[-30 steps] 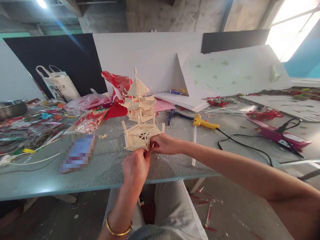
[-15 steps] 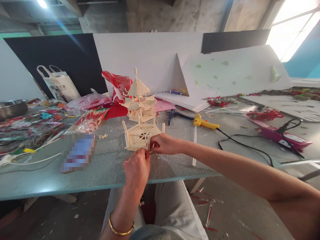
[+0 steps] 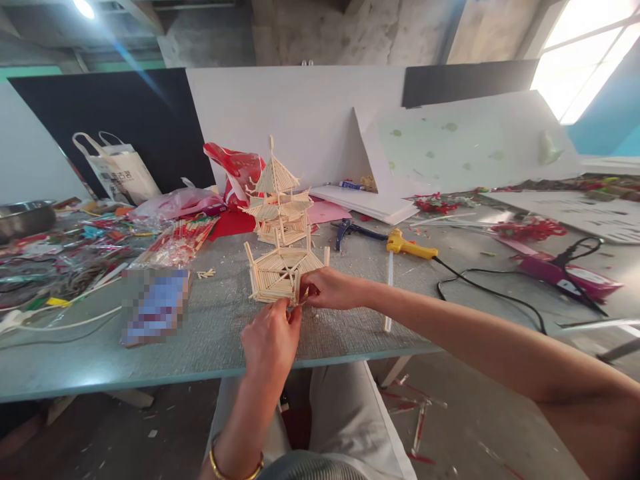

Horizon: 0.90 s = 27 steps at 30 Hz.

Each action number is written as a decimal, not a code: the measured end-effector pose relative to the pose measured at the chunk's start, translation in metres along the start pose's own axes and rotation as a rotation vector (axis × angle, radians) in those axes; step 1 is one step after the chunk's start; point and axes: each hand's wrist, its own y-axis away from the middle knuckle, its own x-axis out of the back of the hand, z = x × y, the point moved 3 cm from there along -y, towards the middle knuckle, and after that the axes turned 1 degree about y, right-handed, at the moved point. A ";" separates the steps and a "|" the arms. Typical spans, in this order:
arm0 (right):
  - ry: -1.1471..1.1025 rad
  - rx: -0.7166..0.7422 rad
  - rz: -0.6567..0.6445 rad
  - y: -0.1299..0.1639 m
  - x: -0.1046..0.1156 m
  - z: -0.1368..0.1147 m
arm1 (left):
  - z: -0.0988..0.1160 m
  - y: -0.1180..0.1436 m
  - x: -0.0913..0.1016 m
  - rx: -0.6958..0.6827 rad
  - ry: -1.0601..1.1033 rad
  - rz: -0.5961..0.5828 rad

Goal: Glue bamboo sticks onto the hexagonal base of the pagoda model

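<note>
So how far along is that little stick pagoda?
The tiered top section with its pointed roof stands finished behind. In hand is the lower stick section: the right hand steadies its front corner while the left hand pinches something small there. Left, it seems: finishing that section and joining the two.

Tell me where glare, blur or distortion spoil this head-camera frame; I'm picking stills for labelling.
Head view: the bright window at top right is blown out, and a ceiling lamp throws a flare streak; a flat item on the grey-green table is pixelated; wide-angle stretch bends the edges; the pale stick-built tower model, left hand and right hand stay sharp.
</note>
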 end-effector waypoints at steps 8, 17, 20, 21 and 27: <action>-0.039 -0.020 0.002 0.002 -0.001 0.005 | -0.008 0.020 0.013 -0.049 0.084 0.018; 0.194 -0.256 0.151 0.043 0.019 -0.002 | -0.083 -0.036 0.078 0.039 0.380 0.215; 0.253 -0.319 0.123 0.047 0.016 0.005 | -0.094 -0.081 0.061 0.018 0.634 0.041; 0.277 -0.323 0.123 0.046 0.014 0.007 | -0.096 -0.093 0.052 0.017 0.674 -0.018; 0.486 -0.185 0.111 0.028 -0.005 0.006 | -0.095 -0.127 0.008 -0.006 0.753 -0.170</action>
